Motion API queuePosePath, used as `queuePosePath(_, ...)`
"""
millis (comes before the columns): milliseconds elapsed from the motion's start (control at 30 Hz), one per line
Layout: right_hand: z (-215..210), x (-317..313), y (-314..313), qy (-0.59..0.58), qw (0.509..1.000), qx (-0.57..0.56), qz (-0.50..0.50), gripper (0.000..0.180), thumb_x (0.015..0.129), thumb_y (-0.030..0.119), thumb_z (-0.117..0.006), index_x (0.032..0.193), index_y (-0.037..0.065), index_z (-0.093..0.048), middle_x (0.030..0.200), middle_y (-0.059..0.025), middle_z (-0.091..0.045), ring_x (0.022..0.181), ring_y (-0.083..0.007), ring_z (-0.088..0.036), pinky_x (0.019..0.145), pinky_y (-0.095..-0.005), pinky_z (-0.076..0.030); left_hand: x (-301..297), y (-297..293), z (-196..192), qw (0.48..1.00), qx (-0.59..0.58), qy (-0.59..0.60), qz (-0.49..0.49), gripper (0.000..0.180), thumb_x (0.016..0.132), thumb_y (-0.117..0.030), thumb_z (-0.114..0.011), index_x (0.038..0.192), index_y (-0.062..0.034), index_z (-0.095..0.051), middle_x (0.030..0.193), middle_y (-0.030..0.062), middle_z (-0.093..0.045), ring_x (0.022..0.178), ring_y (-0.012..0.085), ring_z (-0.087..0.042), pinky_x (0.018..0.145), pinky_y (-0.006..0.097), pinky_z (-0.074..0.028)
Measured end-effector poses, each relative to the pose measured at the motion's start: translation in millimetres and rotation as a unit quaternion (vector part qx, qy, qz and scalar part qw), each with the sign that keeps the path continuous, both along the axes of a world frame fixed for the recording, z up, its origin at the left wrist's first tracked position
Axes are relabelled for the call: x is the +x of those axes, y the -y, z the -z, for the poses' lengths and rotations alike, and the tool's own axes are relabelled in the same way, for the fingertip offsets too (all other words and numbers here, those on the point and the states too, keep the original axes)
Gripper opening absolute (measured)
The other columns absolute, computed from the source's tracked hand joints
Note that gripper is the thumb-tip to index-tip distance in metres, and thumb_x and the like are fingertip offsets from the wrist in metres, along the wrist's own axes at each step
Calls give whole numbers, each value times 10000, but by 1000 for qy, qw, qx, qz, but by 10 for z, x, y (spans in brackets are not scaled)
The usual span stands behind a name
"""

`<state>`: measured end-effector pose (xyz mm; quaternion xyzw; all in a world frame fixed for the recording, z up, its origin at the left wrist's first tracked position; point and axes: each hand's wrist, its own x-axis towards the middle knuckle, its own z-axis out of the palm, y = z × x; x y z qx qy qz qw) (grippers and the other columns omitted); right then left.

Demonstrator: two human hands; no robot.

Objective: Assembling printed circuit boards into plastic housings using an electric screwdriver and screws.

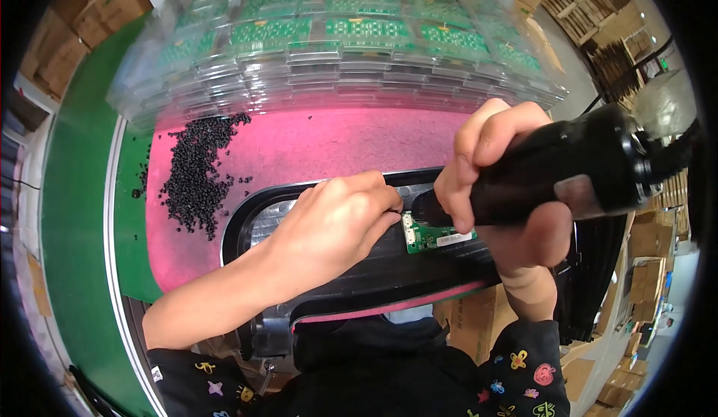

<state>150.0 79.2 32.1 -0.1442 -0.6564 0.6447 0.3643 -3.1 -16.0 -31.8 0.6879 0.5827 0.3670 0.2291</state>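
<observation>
My right hand (493, 163) is wrapped round a black electric screwdriver (538, 170), held tilted with its narrow end towards the left. That end is over a small green circuit board (426, 239) with white connectors and a white label. The board lies in a black plastic housing (359, 275) with raised edges. Beside the screwdriver's end, my left hand (336, 219) is closed in a pinch at the board's upper left corner. Something tiny and dark shows at its fingertips, too small to name. My right hand and the screwdriver hide part of the board.
A pink mat (336, 140) lies beneath the housing on a green table (90, 192). Small black screws (196, 181) form a loose heap on the left. Stacked clear plastic trays (336, 65) with green boards stand along the back. Cardboard boxes (479, 327) are below the near edge.
</observation>
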Motion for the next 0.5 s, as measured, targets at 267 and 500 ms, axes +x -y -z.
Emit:
queuePosePath(267, -47, 295, -33, -251, 965, 38, -59, 568, 813, 564, -675, 958, 64, -448, 897, -45, -504, 414, -116, -515, 411, -290, -441, 16, -16, -16, 999, 6, -25, 43, 154, 794, -39, -718, 926, 15, -660, 852, 142, -637, 760, 330, -647, 648, 388, -528)
queuePosePath(500, -116, 376, 22, -291, 953, 58, -59, 506, 822, 481, -689, 915, 61, -422, 882, -41, -496, 409, -100, -530, 398, -263, -467, 19, -47, -15, 990, 85, 32, 104, 154, 802, -24, -711, 934, 19, -645, 853, 130, -637, 761, 314, -650, 629, 373, -525)
